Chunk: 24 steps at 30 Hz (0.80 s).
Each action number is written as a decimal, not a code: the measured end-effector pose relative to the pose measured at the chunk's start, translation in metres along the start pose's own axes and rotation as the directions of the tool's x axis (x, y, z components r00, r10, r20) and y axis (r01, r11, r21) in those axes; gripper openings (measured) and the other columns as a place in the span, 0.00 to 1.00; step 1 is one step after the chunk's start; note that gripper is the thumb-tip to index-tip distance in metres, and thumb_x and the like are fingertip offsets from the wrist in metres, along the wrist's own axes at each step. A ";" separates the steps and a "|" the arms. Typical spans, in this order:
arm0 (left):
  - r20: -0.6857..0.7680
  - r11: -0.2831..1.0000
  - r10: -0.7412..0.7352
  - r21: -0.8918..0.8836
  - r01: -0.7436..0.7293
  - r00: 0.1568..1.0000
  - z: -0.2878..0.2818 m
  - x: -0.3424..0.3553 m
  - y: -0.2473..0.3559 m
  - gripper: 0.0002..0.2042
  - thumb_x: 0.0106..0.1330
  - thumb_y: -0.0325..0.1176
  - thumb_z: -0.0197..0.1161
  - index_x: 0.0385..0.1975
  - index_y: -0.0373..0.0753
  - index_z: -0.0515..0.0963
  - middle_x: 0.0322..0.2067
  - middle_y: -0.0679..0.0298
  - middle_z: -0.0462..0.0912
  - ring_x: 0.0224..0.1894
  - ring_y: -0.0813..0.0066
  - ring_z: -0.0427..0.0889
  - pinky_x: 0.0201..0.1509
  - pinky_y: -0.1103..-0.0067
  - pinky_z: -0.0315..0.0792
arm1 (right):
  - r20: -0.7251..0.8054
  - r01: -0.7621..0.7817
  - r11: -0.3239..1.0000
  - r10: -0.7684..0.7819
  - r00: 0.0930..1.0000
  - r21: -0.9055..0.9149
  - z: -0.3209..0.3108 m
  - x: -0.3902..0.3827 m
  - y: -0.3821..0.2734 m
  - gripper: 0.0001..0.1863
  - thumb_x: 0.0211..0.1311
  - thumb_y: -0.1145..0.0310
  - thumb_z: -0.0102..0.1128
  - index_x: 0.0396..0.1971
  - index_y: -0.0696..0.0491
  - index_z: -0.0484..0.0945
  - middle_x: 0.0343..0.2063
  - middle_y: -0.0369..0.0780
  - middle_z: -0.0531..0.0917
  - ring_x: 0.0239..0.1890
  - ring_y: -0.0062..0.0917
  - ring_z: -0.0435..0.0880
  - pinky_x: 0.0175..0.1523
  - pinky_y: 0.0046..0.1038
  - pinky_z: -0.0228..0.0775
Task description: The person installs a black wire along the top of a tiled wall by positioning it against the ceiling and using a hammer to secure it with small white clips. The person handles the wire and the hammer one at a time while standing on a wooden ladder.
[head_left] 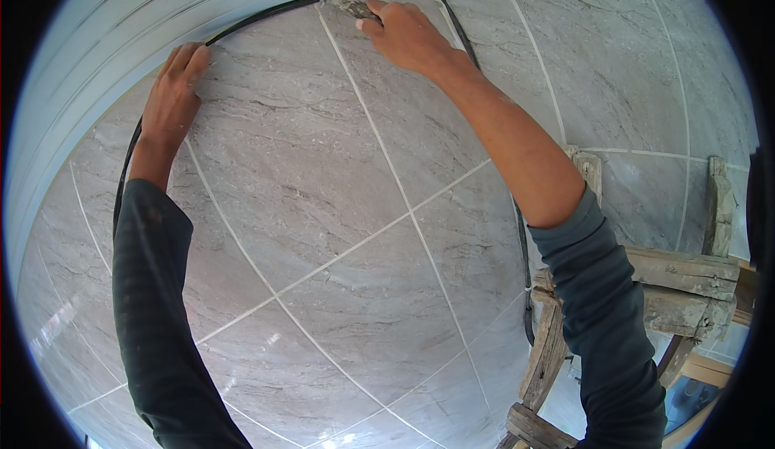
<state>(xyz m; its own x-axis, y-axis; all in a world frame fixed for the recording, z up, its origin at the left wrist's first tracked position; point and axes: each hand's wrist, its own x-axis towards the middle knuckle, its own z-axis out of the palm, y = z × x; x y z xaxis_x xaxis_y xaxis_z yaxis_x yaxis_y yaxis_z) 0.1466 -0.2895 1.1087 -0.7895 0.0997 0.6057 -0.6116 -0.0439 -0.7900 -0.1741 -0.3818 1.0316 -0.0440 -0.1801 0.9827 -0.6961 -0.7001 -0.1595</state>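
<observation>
A black cable (266, 20) runs along the top edge of the grey marbled wall tiles (282, 126), just under the white ribbed ceiling. My left hand (175, 86) is up at that edge at the left, its bent fingers pressed together on the cable. Higher up and to the right, my right hand (408, 33) is closed round a rough grey-brown object (349, 4), crusted with something pale. The far end of this object touches the tiles right beside the cable; its exact kind cannot be made out.
The white ribbed ceiling panels (129, 29) meet the tiles overhead. At the right, a weathered wooden frame (678, 275) stands near my right arm. The cable also drops down the wall corner behind that arm. A blue object (686, 396) shows at the lower right.
</observation>
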 end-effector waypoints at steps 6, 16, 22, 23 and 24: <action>0.009 1.000 0.023 0.014 -0.023 1.000 0.005 -0.003 -0.006 0.26 0.42 0.08 0.54 0.44 0.37 0.68 0.50 0.56 0.74 0.56 0.53 0.73 0.56 0.66 0.72 | -0.030 0.019 0.996 -0.021 0.999 -0.087 0.001 -0.001 -0.016 0.27 0.69 0.61 0.51 0.62 0.62 0.67 0.48 0.61 0.78 0.53 0.50 0.79 0.58 0.44 0.70; 0.039 0.999 -0.022 0.025 0.021 0.999 0.013 0.012 0.006 0.29 0.41 0.07 0.53 0.48 0.37 0.68 0.53 0.55 0.74 0.57 0.52 0.73 0.59 0.67 0.72 | -0.051 0.025 0.999 -0.026 0.998 -0.022 0.009 0.007 -0.015 0.25 0.68 0.61 0.52 0.57 0.64 0.71 0.41 0.59 0.81 0.47 0.51 0.81 0.53 0.46 0.72; 0.054 0.994 -0.058 0.090 0.053 0.997 0.016 0.013 0.011 0.28 0.43 0.07 0.54 0.48 0.36 0.68 0.52 0.54 0.75 0.55 0.51 0.75 0.56 0.67 0.74 | -0.097 -0.123 0.966 0.147 0.984 0.226 0.003 0.005 0.016 0.20 0.68 0.59 0.52 0.45 0.63 0.78 0.33 0.53 0.83 0.38 0.43 0.83 0.47 0.43 0.73; 0.070 0.996 -0.070 0.068 0.065 0.995 0.015 0.013 0.015 0.27 0.44 0.06 0.53 0.47 0.36 0.69 0.52 0.53 0.75 0.55 0.50 0.75 0.56 0.66 0.74 | -0.137 -0.192 0.938 0.239 0.961 0.289 -0.004 -0.001 0.024 0.20 0.68 0.59 0.51 0.41 0.63 0.79 0.36 0.55 0.83 0.42 0.46 0.84 0.50 0.44 0.73; 0.065 0.995 -0.076 0.066 0.072 0.995 0.012 0.017 0.018 0.27 0.44 0.06 0.53 0.47 0.36 0.69 0.52 0.53 0.75 0.55 0.50 0.75 0.56 0.66 0.74 | -0.207 -0.219 0.923 0.292 0.934 0.316 -0.009 -0.002 0.043 0.20 0.68 0.59 0.51 0.39 0.63 0.79 0.34 0.55 0.83 0.40 0.45 0.84 0.48 0.44 0.73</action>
<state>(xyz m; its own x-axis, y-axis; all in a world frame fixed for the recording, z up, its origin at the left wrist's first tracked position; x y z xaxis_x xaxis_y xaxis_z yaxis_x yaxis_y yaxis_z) 0.1212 -0.3004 1.1062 -0.7425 0.0382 0.6688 -0.6687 -0.1023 -0.7365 -0.2102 -0.4049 1.0239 -0.3929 -0.2299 0.8904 -0.4061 -0.8254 -0.3923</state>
